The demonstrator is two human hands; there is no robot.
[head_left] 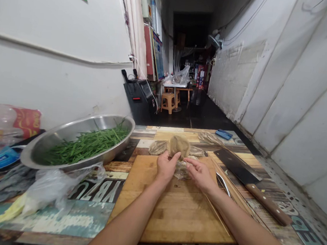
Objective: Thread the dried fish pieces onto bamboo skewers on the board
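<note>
Above the far edge of the wooden cutting board point(148, 206), my left hand point(165, 168) pinches a thin, round, brownish sheet point(179, 145) between thumb and fingers. My right hand point(200, 174) is closed on a thin bamboo skewer point(185, 159), whose tip is at the sheet; whether it pierces it I cannot tell. More flat brownish pieces point(157, 148) lie behind the board, and a pale, crumpled clump point(181, 171) rests beneath my hands. Beside my right forearm is a bundle of bamboo skewers point(239, 196).
A cleaver point(237, 167) with a wooden handle lies right of the skewers. A blue object point(223, 134) sits at the table's far edge. To the left stand a steel bowl point(31, 155) of cut green stalks point(91, 142) and a plastic bag point(51, 190). Scissors-like metal point(223, 183) shows partly beside the board.
</note>
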